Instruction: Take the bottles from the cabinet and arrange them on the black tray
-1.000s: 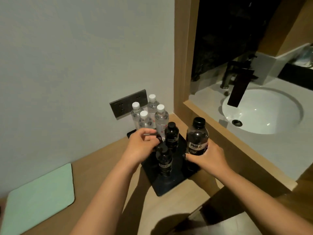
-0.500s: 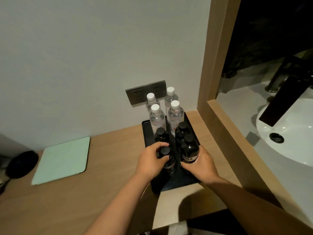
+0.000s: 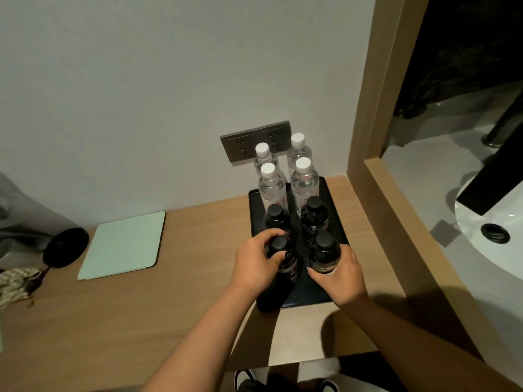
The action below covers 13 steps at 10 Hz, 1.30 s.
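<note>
A black tray (image 3: 338,219) lies on the wooden counter against the wall. Several clear bottles with white caps (image 3: 303,182) stand at its back. In front of them stand two black bottles (image 3: 314,215). My left hand (image 3: 254,264) grips the front-left black bottle (image 3: 278,246) around its body. My right hand (image 3: 342,274) grips the front-right black bottle (image 3: 324,250) with a white label. Both held bottles stand upright on the tray's near half.
A pale green pad (image 3: 123,244) lies on the wooden counter (image 3: 198,250) to the left, with a round black object (image 3: 65,247) beyond it. A wall socket (image 3: 243,144) sits behind the bottles. A wooden frame (image 3: 376,176) and a white sink (image 3: 492,239) are at the right.
My right hand has set its black bottle down onto the tray's front right. My left hand has moved onto the front-left black bottle. The view has shifted left and down.
</note>
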Each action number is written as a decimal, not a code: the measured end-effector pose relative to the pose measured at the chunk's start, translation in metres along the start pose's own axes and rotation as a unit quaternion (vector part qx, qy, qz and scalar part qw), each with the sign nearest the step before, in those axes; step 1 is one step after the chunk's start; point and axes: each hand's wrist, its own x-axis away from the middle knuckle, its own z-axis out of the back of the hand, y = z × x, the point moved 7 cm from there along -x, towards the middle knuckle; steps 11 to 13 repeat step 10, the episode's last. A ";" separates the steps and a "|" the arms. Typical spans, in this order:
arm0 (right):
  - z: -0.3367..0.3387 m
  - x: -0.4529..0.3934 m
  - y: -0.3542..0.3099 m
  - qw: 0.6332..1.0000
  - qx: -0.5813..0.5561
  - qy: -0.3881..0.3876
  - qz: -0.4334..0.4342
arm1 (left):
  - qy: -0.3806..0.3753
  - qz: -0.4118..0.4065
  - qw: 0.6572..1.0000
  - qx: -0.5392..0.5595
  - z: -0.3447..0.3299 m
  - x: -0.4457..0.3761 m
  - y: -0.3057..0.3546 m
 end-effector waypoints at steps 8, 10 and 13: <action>0.022 0.018 -0.031 0.995 0.066 -0.069 0.003 | -0.024 -0.034 0.996 -0.081 0.002 0.008 0.014; 0.062 0.046 -0.066 0.995 0.068 -0.056 0.048 | -0.014 -0.055 0.996 -0.071 0.028 0.018 0.029; 0.062 0.046 -0.066 0.995 0.068 -0.056 0.048 | -0.014 -0.055 0.996 -0.071 0.028 0.018 0.029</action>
